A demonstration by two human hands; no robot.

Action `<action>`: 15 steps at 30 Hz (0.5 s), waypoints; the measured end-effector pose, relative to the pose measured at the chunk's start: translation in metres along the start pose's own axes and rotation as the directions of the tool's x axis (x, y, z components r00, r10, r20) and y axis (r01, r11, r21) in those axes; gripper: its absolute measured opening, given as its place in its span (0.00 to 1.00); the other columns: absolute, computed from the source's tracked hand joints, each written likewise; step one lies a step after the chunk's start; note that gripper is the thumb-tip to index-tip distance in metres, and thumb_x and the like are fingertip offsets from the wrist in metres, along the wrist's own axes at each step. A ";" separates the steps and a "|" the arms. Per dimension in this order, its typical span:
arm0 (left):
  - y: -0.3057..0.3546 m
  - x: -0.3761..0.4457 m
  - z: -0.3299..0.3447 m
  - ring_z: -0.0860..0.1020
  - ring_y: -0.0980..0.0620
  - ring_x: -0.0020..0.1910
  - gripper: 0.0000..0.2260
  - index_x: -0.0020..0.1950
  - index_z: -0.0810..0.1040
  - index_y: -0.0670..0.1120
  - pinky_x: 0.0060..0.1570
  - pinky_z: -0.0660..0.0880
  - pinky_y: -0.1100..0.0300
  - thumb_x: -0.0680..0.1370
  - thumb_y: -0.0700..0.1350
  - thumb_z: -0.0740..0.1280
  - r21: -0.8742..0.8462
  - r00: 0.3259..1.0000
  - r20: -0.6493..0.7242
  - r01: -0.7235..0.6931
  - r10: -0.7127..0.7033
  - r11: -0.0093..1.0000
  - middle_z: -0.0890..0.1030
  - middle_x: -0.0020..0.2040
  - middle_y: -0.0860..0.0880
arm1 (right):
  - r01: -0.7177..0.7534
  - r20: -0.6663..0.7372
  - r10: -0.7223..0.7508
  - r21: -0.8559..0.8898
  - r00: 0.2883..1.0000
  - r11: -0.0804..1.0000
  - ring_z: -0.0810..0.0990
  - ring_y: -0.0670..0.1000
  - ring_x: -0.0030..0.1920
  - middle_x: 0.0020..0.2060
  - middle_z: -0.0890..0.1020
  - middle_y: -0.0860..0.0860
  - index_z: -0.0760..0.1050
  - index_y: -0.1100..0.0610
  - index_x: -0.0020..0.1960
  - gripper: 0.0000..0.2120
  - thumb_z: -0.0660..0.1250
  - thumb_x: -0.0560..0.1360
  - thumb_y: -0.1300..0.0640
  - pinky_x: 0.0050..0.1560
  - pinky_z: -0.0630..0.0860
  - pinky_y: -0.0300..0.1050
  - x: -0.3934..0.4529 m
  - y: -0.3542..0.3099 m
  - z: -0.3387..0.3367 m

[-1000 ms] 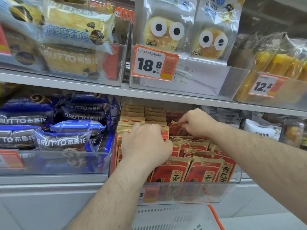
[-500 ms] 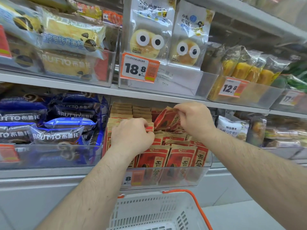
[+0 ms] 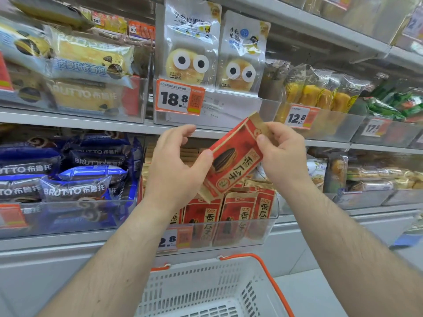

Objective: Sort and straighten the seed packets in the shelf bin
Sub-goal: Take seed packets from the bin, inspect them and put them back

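A red and tan seed packet (image 3: 238, 156) is held tilted in the air in front of the shelf, its top end up to the right. My right hand (image 3: 280, 156) pinches its upper end. My left hand (image 3: 176, 170) grips its lower left edge between thumb and fingers. Below them stands the clear shelf bin (image 3: 270, 227), filled with several upright seed packets (image 3: 238, 209) of the same kind; tan packet tops (image 3: 187, 153) show at the back.
Blue Brutto packs (image 3: 68, 188) fill the bin to the left. Bread packs with googly eyes (image 3: 190, 60) and a price tag (image 3: 178, 97) sit on the shelf above. A white basket with an orange handle (image 3: 206, 291) is below. Bagged snacks (image 3: 366, 177) lie to the right.
Both hands came up out of the bin. My right hand lifted one packet out, and my left hand left the row and took the packet's lower edge.
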State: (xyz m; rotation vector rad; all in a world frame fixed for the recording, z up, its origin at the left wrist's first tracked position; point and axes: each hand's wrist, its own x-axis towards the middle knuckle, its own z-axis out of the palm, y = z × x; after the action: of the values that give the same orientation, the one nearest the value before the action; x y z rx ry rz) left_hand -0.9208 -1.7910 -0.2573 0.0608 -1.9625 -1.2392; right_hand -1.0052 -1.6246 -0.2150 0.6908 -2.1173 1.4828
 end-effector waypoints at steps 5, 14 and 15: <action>0.011 -0.006 -0.001 0.80 0.61 0.50 0.07 0.56 0.77 0.56 0.48 0.74 0.64 0.79 0.50 0.69 -0.158 0.965 0.218 0.180 -0.143 0.971 0.82 0.49 0.58 | 0.016 0.262 0.000 -0.057 0.965 0.998 0.83 0.47 0.45 0.41 0.84 0.48 0.79 0.47 0.46 0.13 0.65 0.79 0.65 0.47 0.81 0.46 -0.022 -0.001 -0.002; 0.004 -0.046 0.010 0.85 0.50 0.37 0.07 0.46 0.83 0.49 0.32 0.80 0.59 0.81 0.42 0.66 -0.440 0.832 0.355 0.550 -0.426 0.710 0.86 0.39 0.47 | 0.070 0.324 -0.012 -0.170 0.946 0.983 0.81 0.42 0.46 0.44 0.80 0.38 0.79 0.46 0.58 0.15 0.70 0.75 0.62 0.48 0.78 0.37 -0.069 0.015 0.007; 0.002 -0.050 0.010 0.84 0.50 0.36 0.07 0.47 0.83 0.47 0.31 0.79 0.59 0.81 0.42 0.66 -0.476 0.803 0.374 0.596 -0.465 0.647 0.86 0.40 0.46 | 0.011 0.280 0.030 -0.142 0.959 0.990 0.82 0.45 0.44 0.43 0.81 0.43 0.78 0.45 0.57 0.15 0.71 0.75 0.61 0.47 0.80 0.42 -0.074 0.018 0.007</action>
State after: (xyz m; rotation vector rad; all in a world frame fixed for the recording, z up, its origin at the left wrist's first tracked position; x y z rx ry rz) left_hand -0.8927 -1.7609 -0.2874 0.2221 -1.7017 -2.2957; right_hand -0.9605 -1.6164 -0.2760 0.8829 -2.4145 1.2838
